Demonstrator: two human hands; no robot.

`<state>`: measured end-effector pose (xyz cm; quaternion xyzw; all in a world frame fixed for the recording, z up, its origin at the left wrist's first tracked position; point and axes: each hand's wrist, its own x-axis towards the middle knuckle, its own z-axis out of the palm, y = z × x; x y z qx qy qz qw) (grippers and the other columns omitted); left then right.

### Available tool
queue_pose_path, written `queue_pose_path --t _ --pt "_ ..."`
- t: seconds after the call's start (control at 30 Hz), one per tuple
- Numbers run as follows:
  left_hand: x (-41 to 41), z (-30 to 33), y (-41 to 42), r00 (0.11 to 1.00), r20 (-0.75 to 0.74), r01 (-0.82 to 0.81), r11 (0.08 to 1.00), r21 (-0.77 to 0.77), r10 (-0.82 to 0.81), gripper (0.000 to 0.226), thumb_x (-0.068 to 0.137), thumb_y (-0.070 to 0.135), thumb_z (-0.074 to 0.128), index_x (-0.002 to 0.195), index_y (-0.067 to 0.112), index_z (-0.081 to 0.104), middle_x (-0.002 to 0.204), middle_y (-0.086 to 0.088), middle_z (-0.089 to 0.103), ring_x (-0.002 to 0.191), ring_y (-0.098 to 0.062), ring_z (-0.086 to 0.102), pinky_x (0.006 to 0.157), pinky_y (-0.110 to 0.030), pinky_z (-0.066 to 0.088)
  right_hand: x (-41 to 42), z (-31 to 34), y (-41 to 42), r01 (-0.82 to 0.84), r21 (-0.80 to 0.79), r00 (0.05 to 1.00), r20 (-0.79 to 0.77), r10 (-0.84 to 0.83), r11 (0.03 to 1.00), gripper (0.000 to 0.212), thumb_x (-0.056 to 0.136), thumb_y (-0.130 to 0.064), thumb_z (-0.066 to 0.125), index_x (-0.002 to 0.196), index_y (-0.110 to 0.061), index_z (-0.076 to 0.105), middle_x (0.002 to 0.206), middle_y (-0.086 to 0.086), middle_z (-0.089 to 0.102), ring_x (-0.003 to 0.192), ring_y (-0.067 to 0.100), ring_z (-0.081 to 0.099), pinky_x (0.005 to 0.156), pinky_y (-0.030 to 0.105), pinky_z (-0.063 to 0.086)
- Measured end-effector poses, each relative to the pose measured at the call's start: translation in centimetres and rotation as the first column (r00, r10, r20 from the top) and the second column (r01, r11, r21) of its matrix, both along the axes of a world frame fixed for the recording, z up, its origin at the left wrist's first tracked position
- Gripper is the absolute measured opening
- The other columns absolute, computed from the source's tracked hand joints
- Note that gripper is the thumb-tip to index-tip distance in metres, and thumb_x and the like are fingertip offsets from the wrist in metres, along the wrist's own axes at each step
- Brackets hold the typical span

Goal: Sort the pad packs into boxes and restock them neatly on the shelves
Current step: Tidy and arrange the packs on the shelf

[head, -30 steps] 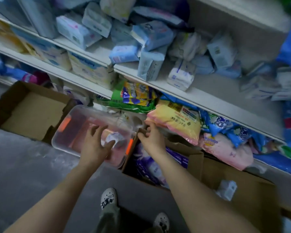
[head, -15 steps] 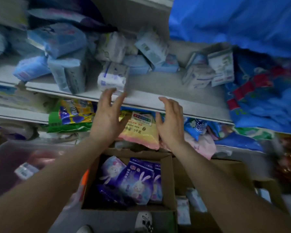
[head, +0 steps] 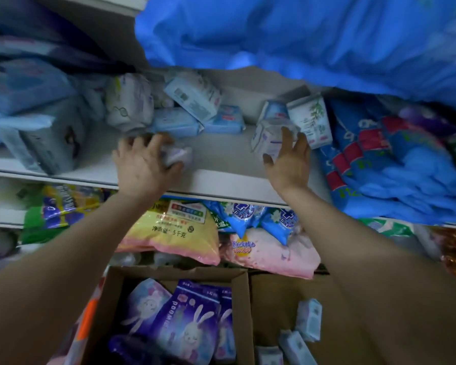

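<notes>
1. Here, at the centre-left of the frame, the left hand (head: 145,167) lies palm-down on the white shelf board (head: 221,159), its fingers curled over a small pale lilac pad pack (head: 178,156) that rests on the board.
2. The right hand (head: 287,159) reaches in at the centre-right with fingers spread and straight; its fingertips touch a small white plastic-wrapped pad pack (head: 267,135), which is not gripped.
3. Just beside that pack, towards the right, a white carton-shaped pack with a green leaf print (head: 309,119) stands tilted.
4. Further back on the same shelf, between the two hands, light blue soft pad packs (head: 179,122) lie in a loose heap, with a white pack bearing a barcode (head: 192,97) leaning on top of them.
5. A large crumpled blue plastic bag (head: 300,40) fills the upper right of the frame and hangs over the shelf.
6. Below the shelf board, in the middle of the frame, a yellow and pink printed bag (head: 174,233) lies next to a pink bag (head: 269,251).
7. At the bottom centre, an open brown cardboard box (head: 241,291) holds purple pad packs printed with a white rabbit (head: 184,320).
8. To its right, at the bottom of the frame, a second cardboard box (head: 271,306) holds a few small pale blue pad packs (head: 308,320) lying apart from one another.
</notes>
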<state>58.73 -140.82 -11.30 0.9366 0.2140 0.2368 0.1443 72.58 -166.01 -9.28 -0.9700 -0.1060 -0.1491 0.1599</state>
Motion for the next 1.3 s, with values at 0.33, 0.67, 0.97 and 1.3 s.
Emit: queue_pose_path --t 0.33,0.67,0.97,1.3 --pt "1.0 -0.1 -4.0 0.981 -0.084 0.17 0.982 -0.079 -0.176 0.072 0.073 0.051 0.054 0.141 0.032 0.039 0.132 -0.025 0.041 0.113 -0.043 0.044 0.1 -0.046 0.036 5.5 -0.4 1.3 0.008 0.281 0.995 -0.096 0.02 0.96 0.077 0.069 -0.041 0.084 0.129 -0.011 0.046 0.139 0.017 0.035 0.126 0.036 0.042 0.103 0.038 0.038" --pt "-2.2 1.4 -2.8 0.953 -0.237 0.175 0.981 -0.085 -0.19 0.073 0.082 0.051 0.064 0.144 0.038 0.026 0.129 -0.017 0.04 0.107 -0.039 0.045 0.098 -0.046 0.039 -1.4 0.4 5.3 -0.059 0.289 0.983 -0.148 0.105 0.956 0.084 0.07 -0.039 0.078 0.142 -0.02 0.038 0.13 0.018 0.033 0.118 0.041 0.041 0.101 0.037 0.039" --pt "-11.3 1.9 -0.7 0.982 -0.15 0.074 0.96 -0.27 -0.118 0.075 0.072 0.053 0.066 0.14 0.028 0.045 0.12 -0.018 0.047 0.1 -0.042 0.051 0.09 -0.046 0.042 -13.5 1.8 7.6 -0.18 0.255 0.95 -0.205 0.235 0.95 0.081 0.069 -0.038 0.079 0.139 -0.018 0.043 0.125 0.016 0.042 0.115 0.038 0.043 0.095 0.039 0.04" --pt "-28.7 -4.0 5.7 0.967 -0.193 -0.241 0.836 -0.494 0.165 0.078 0.063 0.056 0.054 0.137 0.031 0.048 0.118 -0.019 0.05 0.105 -0.042 0.051 0.096 -0.047 0.045 -28.2 -2.2 16.7 -0.33 0.278 0.826 -0.377 0.419 0.902 0.086 0.068 -0.045 0.08 0.141 -0.022 0.041 0.125 0.011 0.04 0.119 0.034 0.044 0.102 0.04 0.04"
